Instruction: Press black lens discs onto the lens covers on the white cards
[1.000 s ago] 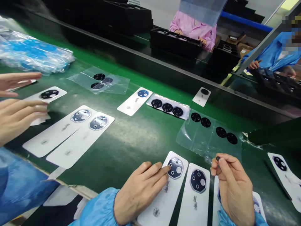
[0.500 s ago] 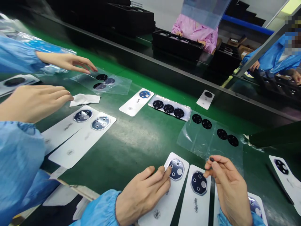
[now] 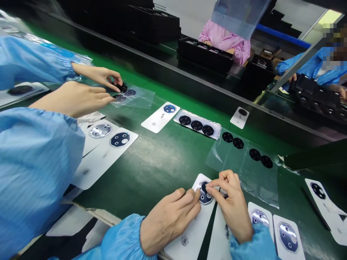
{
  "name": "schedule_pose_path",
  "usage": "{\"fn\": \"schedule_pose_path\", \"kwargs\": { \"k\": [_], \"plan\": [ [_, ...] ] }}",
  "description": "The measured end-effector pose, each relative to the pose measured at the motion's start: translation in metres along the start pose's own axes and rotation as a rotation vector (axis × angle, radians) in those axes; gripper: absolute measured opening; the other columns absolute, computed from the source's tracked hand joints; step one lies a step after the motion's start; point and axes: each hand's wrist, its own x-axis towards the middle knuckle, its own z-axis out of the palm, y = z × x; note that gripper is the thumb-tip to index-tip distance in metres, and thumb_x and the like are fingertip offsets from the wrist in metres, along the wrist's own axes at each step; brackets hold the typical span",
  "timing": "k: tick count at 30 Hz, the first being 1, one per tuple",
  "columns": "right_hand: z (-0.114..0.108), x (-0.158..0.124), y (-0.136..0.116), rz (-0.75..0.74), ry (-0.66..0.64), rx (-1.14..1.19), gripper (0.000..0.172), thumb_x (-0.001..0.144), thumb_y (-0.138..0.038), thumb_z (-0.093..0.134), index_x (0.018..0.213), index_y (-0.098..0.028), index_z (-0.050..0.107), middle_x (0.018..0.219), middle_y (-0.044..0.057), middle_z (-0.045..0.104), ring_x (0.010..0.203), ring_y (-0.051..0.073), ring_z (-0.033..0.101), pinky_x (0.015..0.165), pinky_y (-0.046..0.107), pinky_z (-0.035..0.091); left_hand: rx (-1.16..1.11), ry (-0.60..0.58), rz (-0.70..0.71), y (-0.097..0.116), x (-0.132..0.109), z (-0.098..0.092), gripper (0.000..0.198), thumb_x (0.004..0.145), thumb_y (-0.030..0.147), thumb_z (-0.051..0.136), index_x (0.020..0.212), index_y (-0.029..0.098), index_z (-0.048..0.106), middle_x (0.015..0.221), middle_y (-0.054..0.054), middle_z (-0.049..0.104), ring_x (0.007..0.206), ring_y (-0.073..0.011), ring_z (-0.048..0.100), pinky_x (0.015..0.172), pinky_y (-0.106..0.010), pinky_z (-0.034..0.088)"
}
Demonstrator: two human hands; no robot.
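Note:
My left hand rests on a white phone back cover, its curled fingers together and holding it down beside the dark round camera plate. My right hand pinches with thumb and forefinger right over that plate. Whatever lies in the pinch is too small or hidden to make out. A second white cover lies under my right hand, which hides its camera plate. Two more white covers with silvery camera plates, one of them the cover at the right, lie beyond my right wrist.
At left, a co-worker's hands work over a clear film with black discs. A padded strip and a clear film carry more black discs. Other covers lie around. A metal rail bounds the bench; people sit beyond.
My right hand has moved left, bringing its pinch from above the second cover onto the first cover's camera plate. My left hand stays nearly still. The co-worker's hands have reached the black discs.

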Motion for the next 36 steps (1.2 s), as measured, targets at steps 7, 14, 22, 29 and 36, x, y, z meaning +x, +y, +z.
{"fn": "schedule_pose_path", "kwargs": {
  "k": [7, 14, 22, 29, 36],
  "plan": [
    [0.018, -0.004, 0.001, -0.247, 0.074, -0.185, 0.021, 0.087, -0.012, 0.047, 0.083, -0.024, 0.065, 0.085, 0.004, 0.043, 0.081, 0.019, 0.042, 0.068, 0.032, 0.041, -0.023, 0.010, -0.004, 0.000, -0.001, 0.003, 0.034, 0.091, 0.003, 0.028, 0.081, 0.012, 0.059, 0.097, -0.009, 0.064, 0.087, -0.0166, 0.052, 0.074, -0.030, 0.037],
    [0.017, -0.001, -0.004, -0.247, 0.082, -0.300, 0.022, 0.086, -0.009, 0.048, 0.077, -0.021, 0.063, 0.084, 0.004, 0.042, 0.081, 0.019, 0.041, 0.068, 0.034, 0.039, -0.015, 0.002, 0.004, 0.000, -0.001, 0.003, 0.032, 0.090, 0.001, 0.029, 0.084, 0.011, 0.059, 0.098, -0.009, 0.064, 0.087, -0.0168, 0.052, 0.076, -0.031, 0.036],
    [0.022, -0.005, -0.005, -0.320, 0.111, -0.439, 0.023, 0.087, -0.006, 0.045, 0.076, -0.020, 0.059, 0.084, 0.004, 0.042, 0.078, 0.019, 0.038, 0.067, 0.033, 0.035, -0.001, 0.033, 0.001, 0.001, 0.000, 0.003, 0.032, 0.090, 0.002, 0.029, 0.084, 0.010, 0.059, 0.098, -0.010, 0.065, 0.089, -0.0174, 0.052, 0.079, -0.032, 0.036],
    [0.021, -0.005, -0.004, -0.343, 0.126, -0.497, 0.023, 0.086, -0.007, 0.045, 0.074, -0.021, 0.059, 0.082, 0.004, 0.045, 0.076, 0.019, 0.039, 0.065, 0.032, 0.033, -0.006, 0.032, -0.005, 0.001, -0.001, 0.002, 0.031, 0.091, 0.002, 0.029, 0.084, 0.011, 0.058, 0.100, -0.010, 0.064, 0.090, -0.0172, 0.052, 0.080, -0.032, 0.035],
    [0.022, -0.003, -0.004, -0.362, 0.142, -0.509, 0.024, 0.085, -0.006, 0.046, 0.072, -0.021, 0.059, 0.080, 0.003, 0.045, 0.074, 0.018, 0.038, 0.063, 0.032, 0.031, -0.027, 0.023, 0.000, 0.001, -0.001, 0.003, 0.029, 0.090, 0.002, 0.031, 0.083, 0.012, 0.057, 0.102, -0.010, 0.064, 0.092, -0.0177, 0.052, 0.081, -0.033, 0.033]
  ]
}}
